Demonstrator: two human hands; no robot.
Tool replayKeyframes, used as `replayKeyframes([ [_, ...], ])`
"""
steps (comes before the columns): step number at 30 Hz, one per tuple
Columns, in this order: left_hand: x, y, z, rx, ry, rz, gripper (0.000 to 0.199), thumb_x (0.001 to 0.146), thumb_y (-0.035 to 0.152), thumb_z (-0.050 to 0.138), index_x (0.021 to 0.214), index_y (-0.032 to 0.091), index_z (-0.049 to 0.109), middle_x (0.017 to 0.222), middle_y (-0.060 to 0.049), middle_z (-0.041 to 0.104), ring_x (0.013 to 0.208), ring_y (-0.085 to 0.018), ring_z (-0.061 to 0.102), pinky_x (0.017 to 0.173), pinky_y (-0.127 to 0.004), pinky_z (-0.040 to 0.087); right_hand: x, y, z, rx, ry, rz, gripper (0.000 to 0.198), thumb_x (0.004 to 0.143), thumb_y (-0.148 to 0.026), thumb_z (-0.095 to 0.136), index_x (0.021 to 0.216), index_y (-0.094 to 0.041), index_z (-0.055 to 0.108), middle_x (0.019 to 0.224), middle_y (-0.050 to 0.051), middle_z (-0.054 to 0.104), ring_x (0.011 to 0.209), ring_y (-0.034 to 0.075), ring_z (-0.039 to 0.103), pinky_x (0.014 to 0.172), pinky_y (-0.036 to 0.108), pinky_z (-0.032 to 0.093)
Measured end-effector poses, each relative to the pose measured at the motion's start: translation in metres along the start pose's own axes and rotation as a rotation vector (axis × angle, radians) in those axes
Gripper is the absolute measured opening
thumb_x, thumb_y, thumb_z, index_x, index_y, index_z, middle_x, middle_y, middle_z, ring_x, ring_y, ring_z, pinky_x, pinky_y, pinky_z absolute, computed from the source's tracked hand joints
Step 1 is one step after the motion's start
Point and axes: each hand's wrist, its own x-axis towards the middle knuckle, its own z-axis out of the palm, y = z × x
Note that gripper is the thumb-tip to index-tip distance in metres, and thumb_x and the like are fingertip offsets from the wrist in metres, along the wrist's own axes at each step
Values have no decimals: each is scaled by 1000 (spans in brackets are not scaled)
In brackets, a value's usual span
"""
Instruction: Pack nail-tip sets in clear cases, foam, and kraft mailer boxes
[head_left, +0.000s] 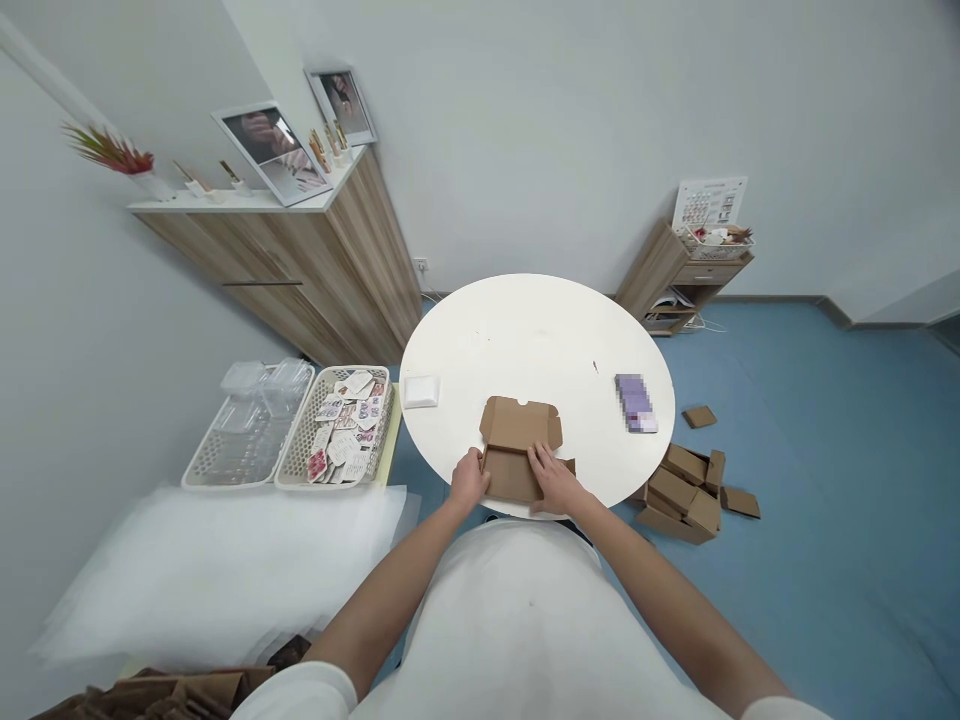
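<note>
On the near part of a white oval table (pixel 517 330) lies a brown cardboard mailer box (pixel 517 475), partly folded. Its lid panel (pixel 521 424) with side tabs points away from me. My left hand (pixel 469 480) is closed on the box's left side wall, fingers at the edge. Across the right part of the box rests my right hand (pixel 555 480), fingers stretched out and a little apart, thumb toward the front edge. A side flap (pixel 571 467) shows just beyond that hand. The palm hides part of the box's right wall.
A white packet (pixel 421 391) lies left on the table, a purple blurred stack (pixel 635 403) right. Brown boxes (pixel 682 490) sit on the floor at right. At left are a basket of cards (pixel 334 430), a basket of clear plastic cases (pixel 247 425) and white sheets (pixel 217 570).
</note>
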Motion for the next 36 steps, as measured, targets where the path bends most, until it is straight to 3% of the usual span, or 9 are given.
replayKeyframes([
  [4,-7,-5,-11,-60,-53,179,63,70,31,56,125,18,29,102,-7,53,93,-20,52,76,-29,39,1,3,0,6,-3,-3,117,52,-46,70,136,-12,-5,143,14,-3,131,28,-6,103,39,16],
  [7,-5,-7,-22,-31,-175,347,103,51,41,71,134,21,13,117,-10,45,104,-25,47,83,-32,38,2,5,-1,9,-5,-17,117,52,-45,70,136,-13,-5,143,13,-5,131,28,-6,102,40,16],
  [10,3,-6,-27,49,-255,375,120,37,41,78,135,21,12,116,-11,45,105,-29,46,84,-34,37,2,4,-3,16,-7,-29,116,52,-44,70,136,-15,-4,144,12,-5,131,28,-6,102,40,15],
  [15,13,-9,-21,61,-287,359,119,38,43,77,136,22,12,117,-12,45,107,-30,45,86,-35,36,-11,3,-7,45,108,-14,107,57,-45,66,136,-21,-2,144,8,-6,131,27,-8,103,44,10],
  [18,13,-13,-16,30,-284,367,117,41,43,77,136,22,11,119,-12,44,108,-30,44,86,-35,36,-27,8,-1,177,292,130,92,66,-48,56,136,-22,3,144,7,-4,131,25,-6,103,44,10],
  [23,12,-13,-13,4,-276,347,117,42,41,77,136,22,10,118,-12,44,108,-31,44,86,-36,36,-49,24,21,847,410,458,85,72,-52,46,136,-15,6,140,13,18,124,24,30,94,36,34],
  [28,11,-11,-14,-18,-283,362,116,44,43,75,136,22,8,119,-13,42,108,-32,43,86,-38,36,-50,31,30,1426,437,525,71,70,-52,52,130,-20,30,128,11,42,111,24,46,81,32,45],
  [32,10,-10,-13,-20,-276,360,117,43,44,75,136,20,8,118,-14,43,107,-33,44,85,-39,37,-42,28,25,1502,402,520,58,70,-50,52,120,-21,44,118,8,52,103,21,52,74,29,46],
  [36,6,-8,-10,-47,-251,344,117,42,43,76,136,20,10,118,-14,43,108,-33,44,85,-39,36,-30,22,21,1273,377,466,52,68,-40,55,115,-18,48,108,9,57,91,19,56,70,28,45],
])
